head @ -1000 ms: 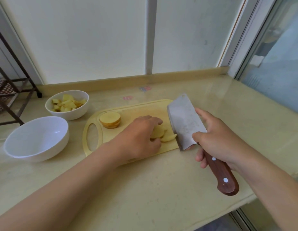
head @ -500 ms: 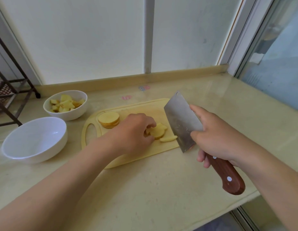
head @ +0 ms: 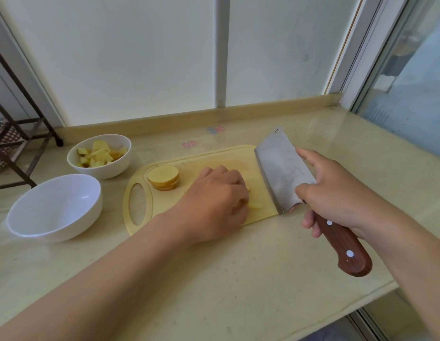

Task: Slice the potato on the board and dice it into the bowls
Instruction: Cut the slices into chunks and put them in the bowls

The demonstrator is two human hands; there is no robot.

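Note:
A pale yellow cutting board (head: pixel 211 158) lies on the counter. A stack of round potato slices (head: pixel 163 177) sits near its handle hole. My left hand (head: pixel 215 205) lies over other potato pieces (head: pixel 255 205) at the board's right end, fingers curled down around them and hiding most of them. My right hand (head: pixel 337 193) grips the wooden handle of a cleaver (head: pixel 281 172), index finger laid along the blade's side. The blade stands at the board's right edge, just right of my left hand. A small white bowl (head: pixel 100 168) holds diced potato; a larger white bowl (head: pixel 54 207) is empty.
The beige counter (head: pixel 238 279) ends in a front edge at lower right. A low ledge and window panels run along the back. A dark metal rack (head: pixel 14 143) stands at the far left. A glass panel (head: pixel 411 94) borders the right side.
My left hand has closed further over the potato pieces, hiding them more. The cleaver has shifted slightly up and toward the board's right edge.

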